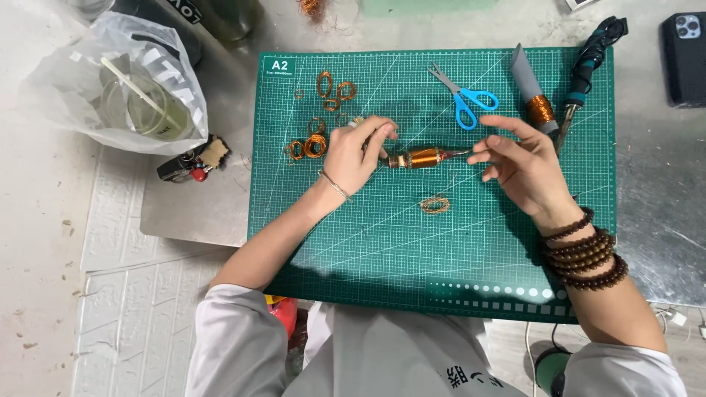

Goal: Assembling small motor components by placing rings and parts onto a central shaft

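Between both hands, left hand (pixel 356 154), right hand (pixel 523 167), copper-wound rotor (pixel 421 157) gripped

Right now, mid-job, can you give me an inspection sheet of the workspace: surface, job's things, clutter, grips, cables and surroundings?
Surface: green cutting mat with a white grid, on a pale table.
Job's things: copper-wound motor armature, held level between both hands above the mat.
Clutter: small copper wire coils at the mat's upper left; one loose coil below the armature; blue-handled scissors; grey spool of copper wire; soldering iron.
Grips: left hand closed on the armature's left end; right hand pinches the shaft at its right end.
Cables: white lead at the lower right edge.
Surroundings: plastic bag with a cup, keys, dark phone.
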